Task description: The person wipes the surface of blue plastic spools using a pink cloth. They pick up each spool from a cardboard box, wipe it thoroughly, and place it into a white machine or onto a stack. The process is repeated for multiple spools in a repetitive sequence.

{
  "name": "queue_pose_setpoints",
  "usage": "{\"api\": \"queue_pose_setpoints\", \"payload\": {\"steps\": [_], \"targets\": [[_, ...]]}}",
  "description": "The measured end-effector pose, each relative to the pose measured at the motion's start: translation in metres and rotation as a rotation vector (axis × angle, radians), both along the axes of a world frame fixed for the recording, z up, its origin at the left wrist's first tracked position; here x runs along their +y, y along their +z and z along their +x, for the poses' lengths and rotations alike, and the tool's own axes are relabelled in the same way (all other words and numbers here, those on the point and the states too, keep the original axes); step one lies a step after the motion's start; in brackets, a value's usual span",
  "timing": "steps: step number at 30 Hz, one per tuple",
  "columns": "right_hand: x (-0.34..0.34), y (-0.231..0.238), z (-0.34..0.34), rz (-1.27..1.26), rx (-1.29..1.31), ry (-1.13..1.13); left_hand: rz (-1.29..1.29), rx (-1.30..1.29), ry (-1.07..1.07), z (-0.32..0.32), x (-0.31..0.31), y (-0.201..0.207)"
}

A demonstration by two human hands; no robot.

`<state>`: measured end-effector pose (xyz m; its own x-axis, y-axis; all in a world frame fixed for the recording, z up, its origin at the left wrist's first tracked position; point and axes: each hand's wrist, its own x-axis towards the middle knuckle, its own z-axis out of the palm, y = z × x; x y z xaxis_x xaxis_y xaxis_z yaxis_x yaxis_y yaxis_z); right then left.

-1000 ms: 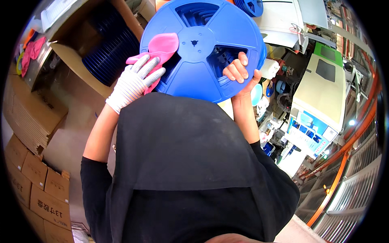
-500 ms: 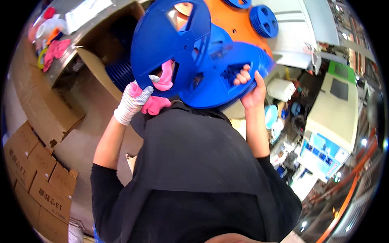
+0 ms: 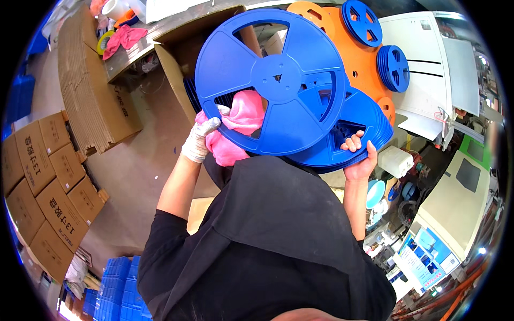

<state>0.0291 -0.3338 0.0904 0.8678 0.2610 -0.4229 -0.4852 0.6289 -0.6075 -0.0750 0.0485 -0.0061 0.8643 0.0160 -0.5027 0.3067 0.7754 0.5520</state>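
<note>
My left hand, in a white glove, grips a pink cloth and the lower rim of a big blue spoked reel that stands raised and faces me. The cloth shows through one of the reel's openings. My right hand, bare, holds the near edge of a stack of blue reels that lies behind and to the right of the raised reel. My black-clad torso fills the lower middle of the view.
An open cardboard box with dark blue reels inside stands behind the raised reel. Orange reels and smaller blue reels lie at the upper right. Flattened cardboard, brown boxes, blue crates are left; a white machine is right.
The top reel has come off the stack and swung up to the left, held by my gloved left hand with the cloth. My right hand stays on the stack's edge.
</note>
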Motion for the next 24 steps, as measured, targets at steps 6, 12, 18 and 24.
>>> {"api": "queue_pose_setpoints", "payload": {"steps": [6, 12, 18, 24], "targets": [[0.000, -0.002, 0.006, -0.021, 0.006, 0.009, -0.066, 0.012, -0.016, 0.000, -0.004, 0.004], [0.000, -0.004, 0.008, -0.016, 0.024, 0.007, -0.012, -0.013, -0.051, 0.003, -0.004, 0.003], [0.000, -0.005, 0.010, -0.004, 0.022, 0.003, -0.032, -0.014, -0.063, 0.008, -0.004, 0.003], [-0.003, -0.006, 0.013, -0.047, 0.011, 0.013, -0.107, 0.022, 0.024, 0.014, -0.010, -0.004]]}}
